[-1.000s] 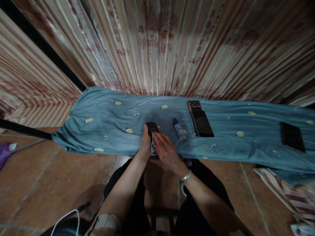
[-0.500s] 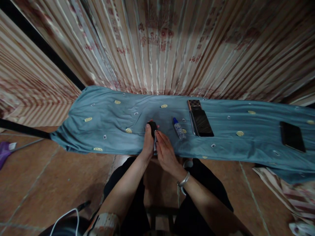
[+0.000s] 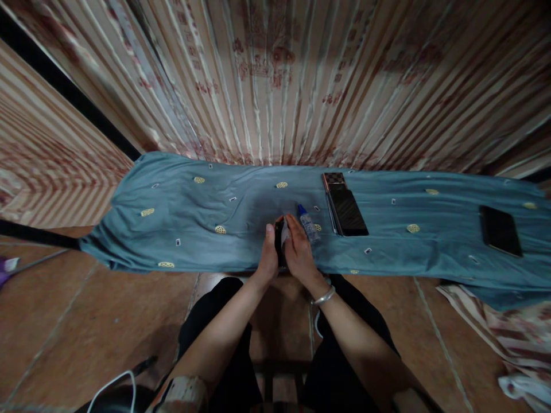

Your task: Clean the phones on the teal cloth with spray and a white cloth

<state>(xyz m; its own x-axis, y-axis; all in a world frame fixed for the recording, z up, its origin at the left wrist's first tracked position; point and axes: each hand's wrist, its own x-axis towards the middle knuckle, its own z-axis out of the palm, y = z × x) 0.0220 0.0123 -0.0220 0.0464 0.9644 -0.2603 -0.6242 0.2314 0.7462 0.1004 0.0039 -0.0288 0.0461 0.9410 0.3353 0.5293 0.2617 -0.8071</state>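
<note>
Head view, centre of the frame: the left hand (image 3: 269, 258) grips a dark phone (image 3: 279, 244), now turned on edge rather than flat. The right hand (image 3: 299, 252) has slid up, fingers closed, pressing a pale cloth (image 3: 284, 234) against it. A small bottle (image 3: 307, 223) lies just right on the blue fabric (image 3: 193, 229).

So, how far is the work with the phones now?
In hand: the left hand holds a small dark phone on edge and the right hand presses a pale cloth to it. The dropper bottle lies beside them. Two more phones lie untouched on the blue cloth.
</note>
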